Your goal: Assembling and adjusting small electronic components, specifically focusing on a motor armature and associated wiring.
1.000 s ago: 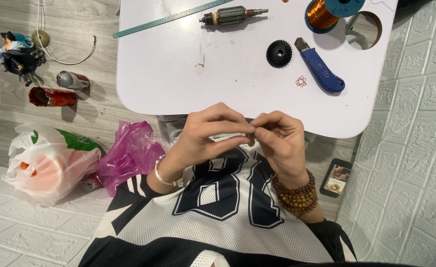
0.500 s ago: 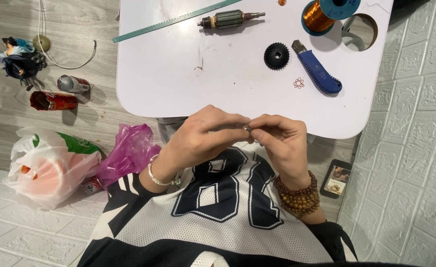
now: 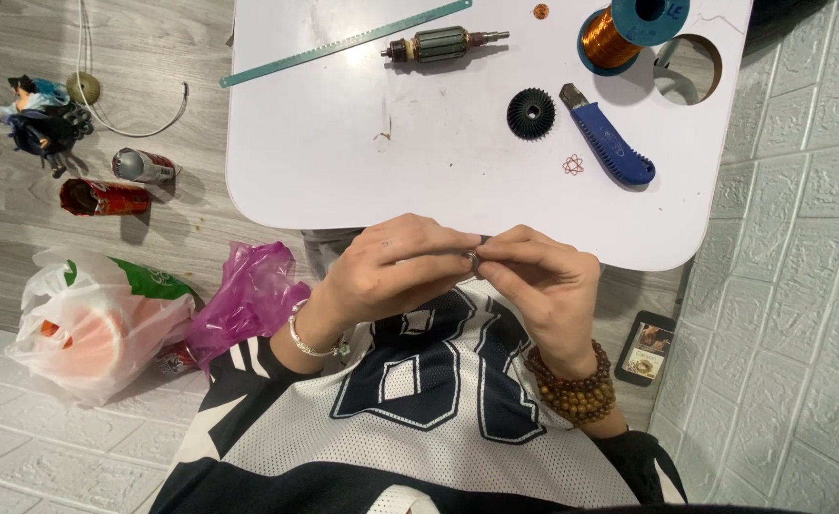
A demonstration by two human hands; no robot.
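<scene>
Both hands met at the table edge (image 3: 458, 249). The left hand (image 3: 391, 271) and the right hand (image 3: 539, 286) pinched one small metal ring (image 3: 472, 261) between closed fingertips, just over the jersey (image 3: 419, 400).

The white surface (image 3: 343, 171) carries a saw blade (image 3: 343, 42), motor armature (image 3: 439, 45), copper wire spool (image 3: 629, 33), black gear (image 3: 531, 113), blue knife (image 3: 610, 143) and wire flower (image 3: 573, 165).

Small silvery ring-like piece (image 3: 473, 261), pinched between fingertips of left hand (image 3: 391, 271) and right hand (image 3: 543, 286), held just past near table edge, mostly hidden; finer shape unclear
</scene>
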